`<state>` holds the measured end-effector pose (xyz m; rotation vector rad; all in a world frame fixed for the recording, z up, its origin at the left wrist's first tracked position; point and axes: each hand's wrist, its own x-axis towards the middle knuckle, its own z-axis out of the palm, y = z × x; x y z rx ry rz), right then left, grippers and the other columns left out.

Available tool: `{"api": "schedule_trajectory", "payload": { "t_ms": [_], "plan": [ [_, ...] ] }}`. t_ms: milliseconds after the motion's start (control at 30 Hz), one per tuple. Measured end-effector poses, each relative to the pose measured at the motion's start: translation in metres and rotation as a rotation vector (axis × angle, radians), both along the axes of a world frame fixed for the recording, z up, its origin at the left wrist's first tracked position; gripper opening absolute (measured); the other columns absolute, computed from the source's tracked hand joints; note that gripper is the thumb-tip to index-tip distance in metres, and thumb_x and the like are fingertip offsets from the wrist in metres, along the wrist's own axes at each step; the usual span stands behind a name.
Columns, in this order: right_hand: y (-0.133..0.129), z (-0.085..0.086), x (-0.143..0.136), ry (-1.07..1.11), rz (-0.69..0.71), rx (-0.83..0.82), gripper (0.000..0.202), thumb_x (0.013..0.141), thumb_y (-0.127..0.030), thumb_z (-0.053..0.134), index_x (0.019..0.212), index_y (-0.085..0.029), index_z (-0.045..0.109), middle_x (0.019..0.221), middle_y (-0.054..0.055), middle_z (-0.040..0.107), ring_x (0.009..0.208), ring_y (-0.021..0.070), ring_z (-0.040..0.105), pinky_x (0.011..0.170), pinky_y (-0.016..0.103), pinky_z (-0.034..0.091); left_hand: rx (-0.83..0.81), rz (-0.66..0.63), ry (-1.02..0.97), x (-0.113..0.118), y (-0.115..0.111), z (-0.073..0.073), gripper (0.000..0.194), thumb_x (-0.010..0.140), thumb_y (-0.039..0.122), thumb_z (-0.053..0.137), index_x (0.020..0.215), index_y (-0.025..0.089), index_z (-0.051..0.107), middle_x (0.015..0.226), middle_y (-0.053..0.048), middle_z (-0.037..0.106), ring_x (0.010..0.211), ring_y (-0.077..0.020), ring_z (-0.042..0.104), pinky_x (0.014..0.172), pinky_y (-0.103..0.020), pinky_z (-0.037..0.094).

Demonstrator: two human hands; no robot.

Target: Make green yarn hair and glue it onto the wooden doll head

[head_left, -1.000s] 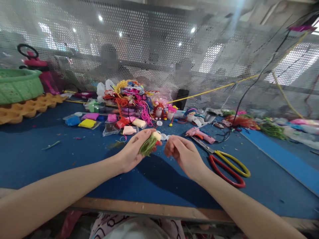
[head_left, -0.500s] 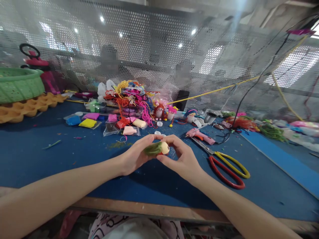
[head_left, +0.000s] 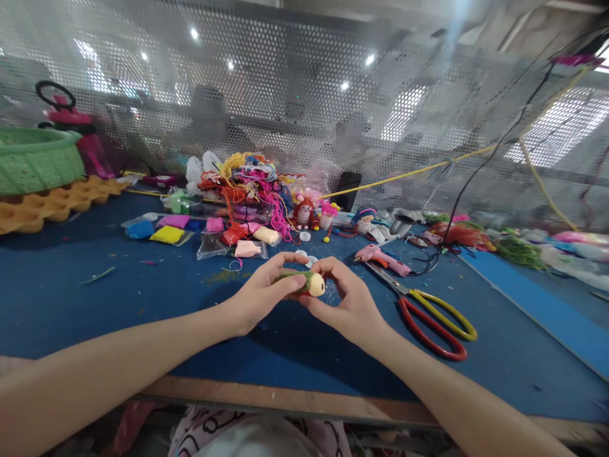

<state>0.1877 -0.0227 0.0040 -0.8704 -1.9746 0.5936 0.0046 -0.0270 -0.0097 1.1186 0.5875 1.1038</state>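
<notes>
Between my hands, just above the blue table (head_left: 157, 311), is a small doll (head_left: 316, 285) with a cream head, green yarn-like hair and a bit of red beneath. My left hand (head_left: 266, 289) is closed on it, the thumb pressed along the green hair. My right hand (head_left: 347, 304) curls around the head end, thumb underneath and fingers above. Much of the doll is covered by my fingers. To the right of my right hand lie large scissors (head_left: 431, 317) with one red and one yellow handle, and a pink glue gun (head_left: 383, 259).
Bags of coloured clay (head_left: 169, 235), a heap of yarn (head_left: 250, 184) and finished small dolls (head_left: 304, 214) stand along the back. At left are a green basket (head_left: 40, 162) and an egg tray (head_left: 57, 203). A perforated metal screen (head_left: 285, 82) rises behind.
My left thumb has come down over the doll's green hair, which lay uncovered before. My right hand has hardly moved.
</notes>
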Motion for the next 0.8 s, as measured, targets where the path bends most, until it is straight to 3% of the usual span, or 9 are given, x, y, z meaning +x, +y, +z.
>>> {"api": "schedule_trajectory", "payload": {
  "t_ms": [233, 500, 633, 700, 800],
  "plan": [
    [-0.0001, -0.0001, 0.0002, 0.007, -0.035, -0.02, 0.022, 0.076, -0.022, 0.072, 0.091, -0.022, 0.056, 0.086, -0.001, 0.059, 0.077, 0.0158, 0.053, 0.072, 0.03, 0.043, 0.013, -0.017, -0.029, -0.0002, -0.0012, 0.0009, 0.032, 0.09, 0.034, 0.068, 0.117, 0.02, 0.058, 0.095, -0.004, 0.072, 0.089, -0.0147, 0.067, 0.08, -0.027, 0.054],
    [-0.0002, -0.0007, 0.0005, -0.033, -0.033, 0.015, 0.024, 0.075, -0.021, 0.073, 0.093, -0.022, 0.057, 0.088, -0.001, 0.059, 0.077, 0.0151, 0.053, 0.072, 0.029, 0.043, 0.004, -0.015, 0.041, -0.0008, -0.0009, 0.0012, 0.032, 0.089, 0.025, 0.069, 0.118, 0.022, 0.059, 0.101, -0.003, 0.072, 0.094, -0.0155, 0.066, 0.085, -0.028, 0.052],
    [0.0006, -0.0011, 0.0, 0.018, -0.073, -0.024, 0.023, 0.076, -0.023, 0.072, 0.093, -0.023, 0.057, 0.088, 0.0, 0.06, 0.078, 0.0164, 0.054, 0.073, 0.031, 0.045, 0.016, -0.018, 0.019, 0.0011, -0.0018, 0.0015, 0.036, 0.089, 0.033, 0.069, 0.121, 0.021, 0.058, 0.107, -0.006, 0.071, 0.097, -0.0173, 0.066, 0.088, -0.032, 0.052],
    [0.0017, -0.0018, 0.0009, 0.056, -0.106, -0.04, 0.024, 0.076, -0.026, 0.073, 0.094, -0.022, 0.057, 0.089, 0.001, 0.06, 0.079, 0.0175, 0.055, 0.074, 0.032, 0.046, 0.051, 0.023, 0.037, 0.0024, -0.0024, 0.0011, 0.04, 0.088, 0.037, 0.07, 0.121, 0.021, 0.057, 0.111, -0.007, 0.069, 0.098, -0.0191, 0.065, 0.088, -0.034, 0.052],
    [0.0039, -0.0031, 0.0033, 0.078, -0.148, -0.043, 0.024, 0.078, -0.03, 0.073, 0.094, -0.022, 0.057, 0.087, 0.002, 0.059, 0.079, 0.0178, 0.055, 0.073, 0.032, 0.046, 0.204, 0.182, 0.142, 0.0012, -0.0021, 0.0005, 0.039, 0.088, 0.038, 0.07, 0.121, 0.023, 0.057, 0.118, -0.008, 0.065, 0.105, -0.0212, 0.062, 0.088, -0.034, 0.051]
  ]
}}
